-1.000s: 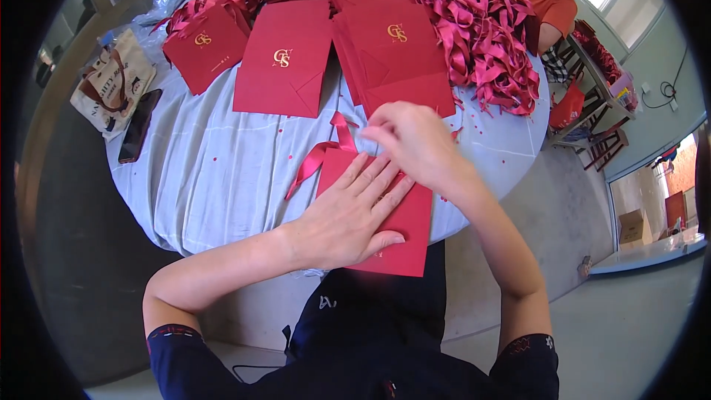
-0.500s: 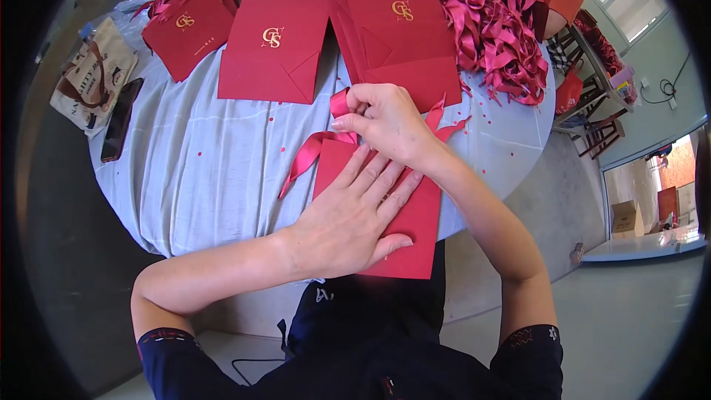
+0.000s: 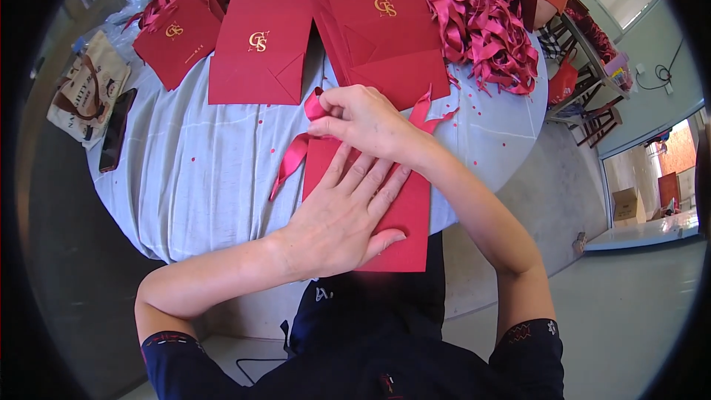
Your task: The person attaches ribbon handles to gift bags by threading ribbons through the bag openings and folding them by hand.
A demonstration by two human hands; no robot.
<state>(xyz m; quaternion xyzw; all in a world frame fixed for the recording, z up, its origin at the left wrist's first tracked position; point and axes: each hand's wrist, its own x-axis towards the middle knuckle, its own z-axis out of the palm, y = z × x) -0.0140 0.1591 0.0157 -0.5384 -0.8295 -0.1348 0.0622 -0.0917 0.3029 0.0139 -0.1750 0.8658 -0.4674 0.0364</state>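
Left hand (image 3: 329, 215) lies spread over the bag (image 3: 411, 211), best pressed evenly; just beyond, right hand (image 3: 363, 120) pinches ribbon (image 3: 315, 107), ideally untwisted.

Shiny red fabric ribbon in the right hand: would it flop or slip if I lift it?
The shiny red ribbon would probably flop, since it curls at the right hand. It may slip, as its surface gleams. It's likely light, being narrow.

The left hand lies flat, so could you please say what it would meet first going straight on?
The left hand would probably meet the right hand first, which crosses just ahead near the far edge of the red bag; depth is unclear, so it might pass beneath.
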